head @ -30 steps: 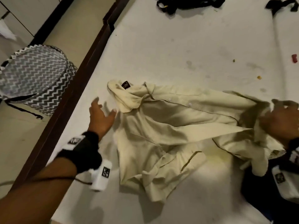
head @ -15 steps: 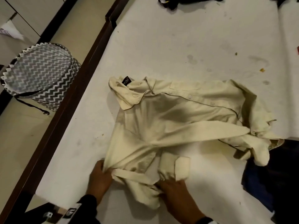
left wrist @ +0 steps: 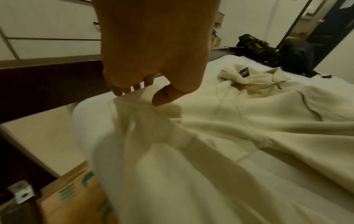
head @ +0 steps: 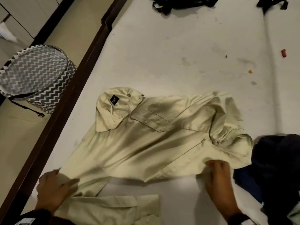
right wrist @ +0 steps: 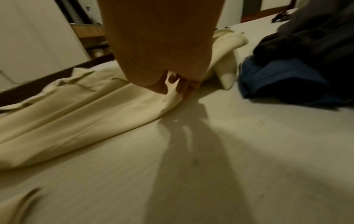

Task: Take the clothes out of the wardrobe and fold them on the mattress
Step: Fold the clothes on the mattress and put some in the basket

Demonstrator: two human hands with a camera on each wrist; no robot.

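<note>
A cream button-up shirt lies spread on the white mattress, collar with a dark label toward the far left. My left hand pinches the shirt's near-left edge by the sleeve, thumb against fingers on the shirt fabric. Over on the right, my right hand grips the shirt's near edge; the right wrist view has its fingers curled on the cream cloth. A sleeve lies along the near edge.
A pile of dark blue clothes sits at the right, close to my right hand. Black bags lie at the mattress's far end. A dark wooden bed frame runs along the left, with a zigzag-patterned laundry basket on the floor beyond.
The hands moved apart along the shirt's near edge, left hand going left and right hand going right. The crumpled shirt is now pulled out flatter and wider.
</note>
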